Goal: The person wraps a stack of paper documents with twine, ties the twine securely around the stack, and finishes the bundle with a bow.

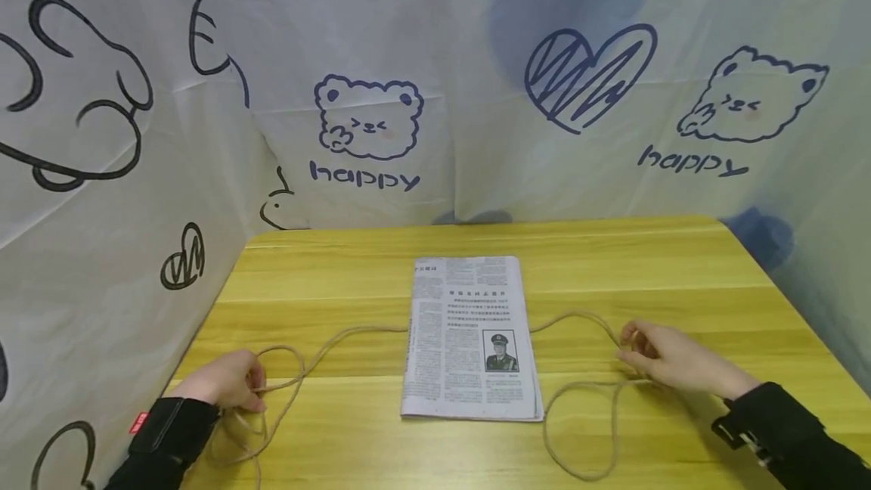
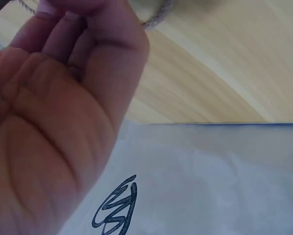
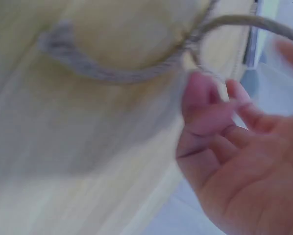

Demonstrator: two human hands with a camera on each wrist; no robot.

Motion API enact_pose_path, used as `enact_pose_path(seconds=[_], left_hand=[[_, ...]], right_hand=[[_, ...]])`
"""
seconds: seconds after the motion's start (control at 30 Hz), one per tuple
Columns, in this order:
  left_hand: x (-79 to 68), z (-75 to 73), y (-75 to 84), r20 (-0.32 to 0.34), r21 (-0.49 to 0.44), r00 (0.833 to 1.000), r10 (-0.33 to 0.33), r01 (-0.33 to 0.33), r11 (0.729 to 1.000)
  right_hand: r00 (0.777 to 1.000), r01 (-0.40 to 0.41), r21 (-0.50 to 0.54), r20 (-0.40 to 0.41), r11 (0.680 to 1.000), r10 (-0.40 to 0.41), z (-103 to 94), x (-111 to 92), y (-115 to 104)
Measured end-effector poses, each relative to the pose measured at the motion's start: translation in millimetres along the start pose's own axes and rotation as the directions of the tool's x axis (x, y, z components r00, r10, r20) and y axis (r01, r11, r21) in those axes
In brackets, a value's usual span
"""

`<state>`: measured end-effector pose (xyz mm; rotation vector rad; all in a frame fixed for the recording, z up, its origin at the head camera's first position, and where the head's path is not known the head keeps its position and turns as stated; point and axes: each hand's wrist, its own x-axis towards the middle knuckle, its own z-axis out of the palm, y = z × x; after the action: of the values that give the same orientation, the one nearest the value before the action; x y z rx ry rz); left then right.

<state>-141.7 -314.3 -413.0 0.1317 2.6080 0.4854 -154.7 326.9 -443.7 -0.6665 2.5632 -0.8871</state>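
Note:
A folded newspaper (image 1: 469,339) lies flat on the table with a thin tan rope (image 1: 367,329) running beneath it and coming out on both sides. At the left, my left hand (image 1: 227,380) pinches the rope among several loose loops, its fingers curled in the left wrist view. To the right, my right hand (image 1: 663,354) has curled fingers (image 3: 200,93) at the rope, holding it near the fingertips. A loop of rope (image 3: 122,73) crosses itself just beyond those fingers, and its end lies near the hand. The right wrist view is blurred.
The yellow wood-grain table (image 1: 340,271) carries everything. White cloth (image 1: 476,21) with drawn hearts and bears hangs along the back and both sides. Black bands (image 1: 173,429) wrap both wrists.

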Motion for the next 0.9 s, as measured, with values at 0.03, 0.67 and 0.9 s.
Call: enact_pose_path(seconds=[0.03,0.67,0.9], left_hand=[[-0.1,0.3,0.2,0.005,-0.002,1.0,0.007,-0.007,1.0],[33.5,-59.6,103.7,-0.361,-0.211,0.907,0.218,-0.307,0.928],[75.4,-63.1,237.8,-0.46,-0.291,0.798,0.389,-0.55,0.783]], right_hand=[[1.0,0.018,-0.003,0.004,1.0,-0.018,0.7,-1,-1],[0.995,-0.013,-0.045,0.103,0.999,0.018,2.2,-8,1],[0.997,0.014,-0.06,0.08,0.998,-0.009,5.6,-7,-3]])
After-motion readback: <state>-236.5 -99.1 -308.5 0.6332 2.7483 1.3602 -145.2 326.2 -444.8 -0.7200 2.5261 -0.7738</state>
